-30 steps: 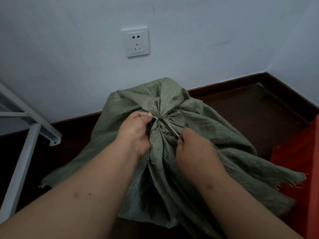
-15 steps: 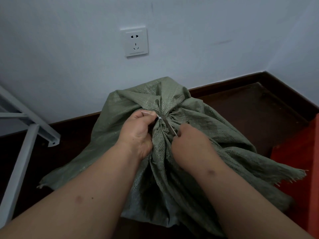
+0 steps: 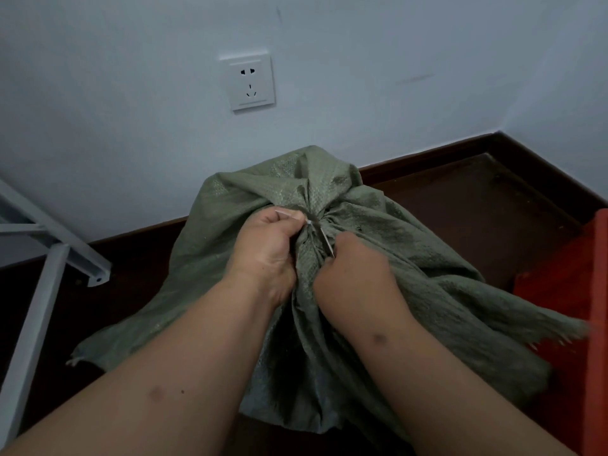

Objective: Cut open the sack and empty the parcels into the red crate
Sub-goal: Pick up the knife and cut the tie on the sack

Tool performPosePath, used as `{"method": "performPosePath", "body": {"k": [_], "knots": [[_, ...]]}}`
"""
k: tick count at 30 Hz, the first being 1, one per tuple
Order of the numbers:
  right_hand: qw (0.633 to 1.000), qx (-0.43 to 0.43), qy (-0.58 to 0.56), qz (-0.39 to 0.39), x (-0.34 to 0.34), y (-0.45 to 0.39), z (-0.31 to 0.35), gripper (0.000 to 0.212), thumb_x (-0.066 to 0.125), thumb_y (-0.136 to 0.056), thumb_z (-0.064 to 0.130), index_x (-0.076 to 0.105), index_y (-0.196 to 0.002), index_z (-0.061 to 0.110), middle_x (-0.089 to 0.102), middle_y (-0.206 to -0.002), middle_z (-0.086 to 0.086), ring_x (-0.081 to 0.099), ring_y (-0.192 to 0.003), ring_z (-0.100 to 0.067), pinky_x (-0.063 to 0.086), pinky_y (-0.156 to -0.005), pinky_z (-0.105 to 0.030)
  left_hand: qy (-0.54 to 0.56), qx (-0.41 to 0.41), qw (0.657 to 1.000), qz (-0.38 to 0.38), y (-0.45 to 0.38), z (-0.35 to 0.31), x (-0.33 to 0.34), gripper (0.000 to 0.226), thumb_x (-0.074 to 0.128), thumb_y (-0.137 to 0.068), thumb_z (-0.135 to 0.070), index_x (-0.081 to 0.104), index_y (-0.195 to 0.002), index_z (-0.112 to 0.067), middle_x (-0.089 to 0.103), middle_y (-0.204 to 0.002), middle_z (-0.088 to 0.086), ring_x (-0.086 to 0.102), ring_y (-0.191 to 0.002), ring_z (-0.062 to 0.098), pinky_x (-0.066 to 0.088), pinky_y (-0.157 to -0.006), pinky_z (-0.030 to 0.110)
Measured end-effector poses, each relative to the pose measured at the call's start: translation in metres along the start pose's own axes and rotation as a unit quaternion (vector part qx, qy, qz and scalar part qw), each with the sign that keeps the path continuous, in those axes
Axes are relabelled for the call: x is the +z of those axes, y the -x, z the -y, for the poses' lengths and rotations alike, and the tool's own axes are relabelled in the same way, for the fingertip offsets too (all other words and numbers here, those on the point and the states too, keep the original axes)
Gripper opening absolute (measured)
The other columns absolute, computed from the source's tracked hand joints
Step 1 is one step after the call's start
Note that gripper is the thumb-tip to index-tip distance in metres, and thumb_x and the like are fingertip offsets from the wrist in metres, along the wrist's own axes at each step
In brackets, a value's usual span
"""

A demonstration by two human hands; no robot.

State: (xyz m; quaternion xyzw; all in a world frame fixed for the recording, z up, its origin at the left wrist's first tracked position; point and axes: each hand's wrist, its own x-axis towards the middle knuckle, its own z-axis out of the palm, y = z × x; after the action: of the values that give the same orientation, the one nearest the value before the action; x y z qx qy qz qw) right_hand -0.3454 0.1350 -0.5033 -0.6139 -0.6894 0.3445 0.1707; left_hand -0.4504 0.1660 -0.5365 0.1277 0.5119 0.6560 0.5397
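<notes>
A green woven sack (image 3: 411,258) stands on the dark floor against the wall, its mouth gathered and tied shut. My left hand (image 3: 266,248) grips the bunched neck just left of the tie. My right hand (image 3: 352,278) is closed around a thin metal blade (image 3: 325,240), whose tip lies at the tie (image 3: 311,222) between my hands. The handle is hidden in my fist. The red crate (image 3: 579,274) stands at the right edge, partly under the sack's frayed flap. No parcels show.
A white wall with a socket (image 3: 251,82) rises right behind the sack. A grey metal frame (image 3: 49,258) slants down at the left. Dark skirting (image 3: 427,156) runs along the wall into the corner at the right.
My right hand has moved up and left, closer to my left hand, bringing the blade further into the tie. My left hand keeps its grip on the neck.
</notes>
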Motion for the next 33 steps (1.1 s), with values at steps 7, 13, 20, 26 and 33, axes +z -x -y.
{"method": "performPosePath", "body": {"k": [7,13,20,26,33], "knots": [[1.000,-0.017,0.021,0.003,0.001,0.001,-0.003,0.007,0.044,-0.091,0.021,0.037,-0.090,0.020,0.039,-0.074,0.001,0.051,-0.084,-0.027,0.036,-0.070,-0.030,0.027,-0.018,0.999,-0.012,-0.004,0.001,-0.001,0.030,0.047,-0.091,0.008,0.049,-0.065,-0.008,0.055,-0.061,0.010,0.057,-0.052,0.018,0.056,-0.059,0.029],[0.999,-0.022,0.032,0.028,0.004,0.004,-0.003,0.009,0.044,-0.091,0.022,0.037,-0.086,0.022,0.043,-0.077,0.001,0.048,-0.082,-0.026,0.036,-0.070,-0.030,0.059,-0.026,0.997,-0.037,-0.009,0.001,-0.006,0.028,0.047,-0.090,0.008,0.051,-0.067,-0.008,0.055,-0.066,0.011,0.056,-0.058,0.019,0.058,-0.059,0.029],[0.999,-0.035,0.018,0.028,0.002,0.006,-0.003,0.011,0.043,-0.091,0.023,0.035,-0.084,0.024,0.040,-0.073,0.004,0.044,-0.071,-0.021,0.035,-0.069,-0.029,0.094,-0.021,0.995,-0.039,-0.008,-0.003,0.001,0.032,0.045,-0.090,0.009,0.053,-0.064,-0.008,0.057,-0.065,0.011,0.058,-0.059,0.021,0.058,-0.066,0.034],[1.000,-0.022,0.017,0.014,0.002,0.002,-0.008,0.008,0.045,-0.090,0.022,0.037,-0.087,0.023,0.041,-0.074,0.004,0.050,-0.080,-0.025,0.036,-0.070,-0.029,0.059,-0.019,0.997,-0.051,0.002,-0.004,0.012,0.032,0.047,-0.093,0.005,0.050,-0.064,-0.010,0.054,-0.059,0.008,0.055,-0.050,0.017,0.055,-0.058,0.028],[0.999,-0.044,-0.005,-0.011,0.006,0.005,-0.014,0.013,0.043,-0.094,0.025,0.043,-0.082,0.021,0.053,-0.077,0.001,0.050,-0.067,-0.013,0.039,-0.057,-0.029,0.079,-0.036,0.992,-0.091,0.003,-0.031,-0.001,0.029,0.053,-0.093,-0.004,0.054,-0.067,-0.015,0.055,-0.058,0.002,0.053,-0.038,0.008,0.051,-0.043,0.021]]}}
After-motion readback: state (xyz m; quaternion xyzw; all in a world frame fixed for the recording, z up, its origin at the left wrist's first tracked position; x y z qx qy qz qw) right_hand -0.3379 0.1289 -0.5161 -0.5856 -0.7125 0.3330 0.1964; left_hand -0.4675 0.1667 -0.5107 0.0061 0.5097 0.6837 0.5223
